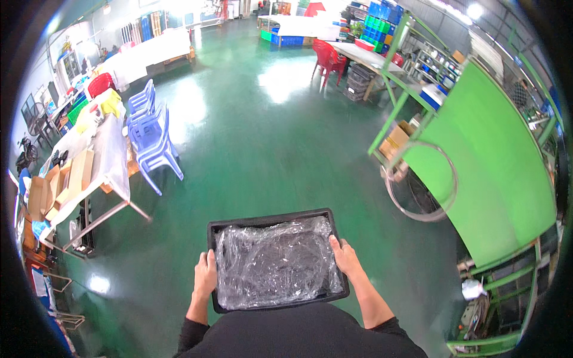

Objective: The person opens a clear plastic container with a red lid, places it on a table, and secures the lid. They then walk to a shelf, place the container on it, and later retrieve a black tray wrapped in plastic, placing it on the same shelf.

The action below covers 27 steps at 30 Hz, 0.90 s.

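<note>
Green floor (250, 137), stacked blue chairs (152, 140), red chairs (329, 58), green panel (489, 167)

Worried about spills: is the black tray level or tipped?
Roughly level: both hands hold the tray by its sides.

- The 2 forearms come up from the lower edge, bare below dark sleeves pushed to the elbows.
- The left hand (205, 275) sits low on the left, fingers curled under and thumb lying along the top, its grip closed.
- The right hand (345, 256) sits slightly higher on the right, thumb on top, fingers wrapped below, grip likewise closed.
- Both wrists are fairly straight; the elbows stay tucked near the dark-clad torso.
</note>
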Motion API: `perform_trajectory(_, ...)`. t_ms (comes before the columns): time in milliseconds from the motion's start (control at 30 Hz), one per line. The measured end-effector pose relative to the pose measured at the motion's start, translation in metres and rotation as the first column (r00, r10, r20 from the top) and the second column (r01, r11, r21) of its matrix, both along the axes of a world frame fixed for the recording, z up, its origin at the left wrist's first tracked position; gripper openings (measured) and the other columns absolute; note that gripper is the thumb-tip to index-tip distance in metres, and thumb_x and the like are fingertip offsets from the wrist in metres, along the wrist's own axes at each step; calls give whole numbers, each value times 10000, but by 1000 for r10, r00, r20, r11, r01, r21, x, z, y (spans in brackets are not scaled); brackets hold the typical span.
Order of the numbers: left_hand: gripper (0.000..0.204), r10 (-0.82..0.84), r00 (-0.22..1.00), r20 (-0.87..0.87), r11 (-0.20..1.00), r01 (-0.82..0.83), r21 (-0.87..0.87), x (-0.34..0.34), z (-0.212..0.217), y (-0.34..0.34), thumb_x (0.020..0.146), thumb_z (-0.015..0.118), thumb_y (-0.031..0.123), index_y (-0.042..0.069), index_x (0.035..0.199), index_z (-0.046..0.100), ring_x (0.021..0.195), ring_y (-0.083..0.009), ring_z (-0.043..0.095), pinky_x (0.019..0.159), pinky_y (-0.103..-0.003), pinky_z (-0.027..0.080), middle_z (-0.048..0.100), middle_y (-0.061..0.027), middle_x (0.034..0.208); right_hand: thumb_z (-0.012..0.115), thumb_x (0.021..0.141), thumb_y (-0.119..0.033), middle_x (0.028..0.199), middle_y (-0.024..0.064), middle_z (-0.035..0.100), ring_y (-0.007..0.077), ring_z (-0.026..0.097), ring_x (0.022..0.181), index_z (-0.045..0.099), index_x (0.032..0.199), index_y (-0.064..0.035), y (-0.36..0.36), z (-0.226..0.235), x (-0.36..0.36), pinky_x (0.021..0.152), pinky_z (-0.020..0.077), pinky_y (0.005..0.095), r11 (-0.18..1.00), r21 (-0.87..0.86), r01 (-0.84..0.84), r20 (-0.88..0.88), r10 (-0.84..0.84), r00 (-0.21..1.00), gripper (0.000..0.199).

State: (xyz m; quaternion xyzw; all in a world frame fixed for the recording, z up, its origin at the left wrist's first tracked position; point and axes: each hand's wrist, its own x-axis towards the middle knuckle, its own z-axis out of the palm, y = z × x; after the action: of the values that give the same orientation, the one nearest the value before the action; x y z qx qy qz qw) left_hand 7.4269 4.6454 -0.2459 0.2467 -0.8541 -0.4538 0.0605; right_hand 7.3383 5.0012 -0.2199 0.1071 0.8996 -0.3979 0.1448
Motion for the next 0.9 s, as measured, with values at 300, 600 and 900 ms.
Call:
perform_trajectory(300, 461, -75, 997, -33, 997, 76, 14, -455, 9, -149, 920, 399, 407, -41, 893, 504, 735, -321, 559, 682, -393, 411, 564, -224, 763, 319, 864, -612, 1134, 356, 493, 437, 456, 1131, 406, 1207, 137, -141, -16, -414, 958, 358, 415, 988, -38, 149, -42, -151, 988, 828)
perform_trajectory(600, 445, -86, 984, -154, 995, 78, -56, -867, 1, -244, 916, 400, 395, -37, 875, 501, 732, -372, 549, 688, -413, 415, 564, -230, 773, 324, 864, -611, 1027, 348, 543, 460, 492, 1059, 497, 1047, 89, -253, -23, -804, 905, 381, 445, 967, -66, 247, -80, -252, 964, 744)
perform_trajectory(900, 462, 278, 939, -203, 817, -120, 564, -1212, -49, -384, 907, 457, 353, -81, 1041, 540, 884, -182, 512, 824, -293, 391, 581, -89, 985, 344, 849, -629, 1101, 366, 504, 444, 476, 1100, 445, 1167, 116, -401, -14, -1295, 948, 367, 427, 986, 5, -168, -18, 168, 986, 816)
